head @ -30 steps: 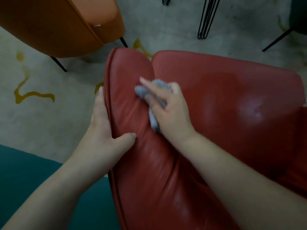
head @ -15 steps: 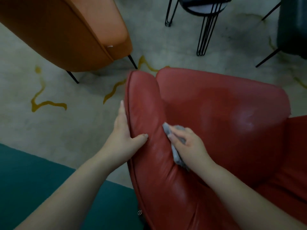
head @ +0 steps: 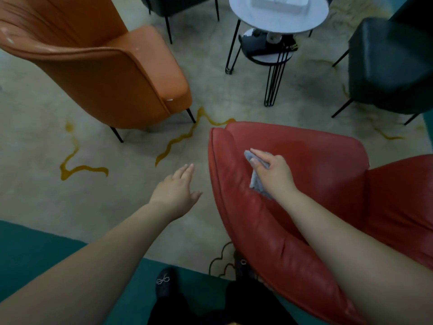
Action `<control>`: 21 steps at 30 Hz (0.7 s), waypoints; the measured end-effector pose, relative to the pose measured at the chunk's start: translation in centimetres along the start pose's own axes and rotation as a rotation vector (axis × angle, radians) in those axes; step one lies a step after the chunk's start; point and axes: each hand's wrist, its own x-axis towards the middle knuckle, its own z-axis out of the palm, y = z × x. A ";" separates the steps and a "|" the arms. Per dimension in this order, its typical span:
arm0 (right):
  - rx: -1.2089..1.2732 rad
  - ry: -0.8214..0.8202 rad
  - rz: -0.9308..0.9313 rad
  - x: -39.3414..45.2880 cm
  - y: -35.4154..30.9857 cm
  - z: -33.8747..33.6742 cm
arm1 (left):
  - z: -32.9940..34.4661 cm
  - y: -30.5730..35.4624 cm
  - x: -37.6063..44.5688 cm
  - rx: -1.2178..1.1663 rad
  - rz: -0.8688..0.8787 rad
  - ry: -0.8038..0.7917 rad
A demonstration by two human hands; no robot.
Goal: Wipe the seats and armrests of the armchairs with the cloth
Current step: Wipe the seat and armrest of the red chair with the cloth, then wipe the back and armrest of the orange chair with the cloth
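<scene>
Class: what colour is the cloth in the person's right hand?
Grey cloth, seen in the head view.

Open carpet (head: 131,198) lies left of the red armchair (head: 304,207), and the left hand (head: 177,191) hangs over it with fingers straight, just beside the red armrest (head: 225,184). The orange armchair (head: 112,73) blocks the far left. Ahead, a round side table (head: 278,17) on thin black legs and a dark chair (head: 389,66) close the far side.
</scene>
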 end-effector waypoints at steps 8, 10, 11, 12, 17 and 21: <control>0.038 0.116 -0.018 -3.6 -8.8 6.2 | -5.1 -10.0 -3.8 0.213 0.030 0.041; 0.042 0.135 -0.027 -4.3 -11.1 7.9 | -6.6 -12.4 -4.5 0.235 0.050 0.052; 0.038 0.145 -0.030 -4.6 -12.1 8.8 | -7.3 -13.5 -4.8 0.242 0.060 0.056; 0.035 0.154 -0.033 -4.9 -13.1 9.5 | -7.9 -14.5 -5.0 0.247 0.067 0.061; 0.015 0.172 -0.038 -4.9 -17.0 11.4 | -10.4 -18.5 -5.5 0.268 0.093 0.078; 0.010 0.154 -0.030 -4.0 -18.9 11.8 | -11.5 -20.0 -4.8 0.254 0.092 0.086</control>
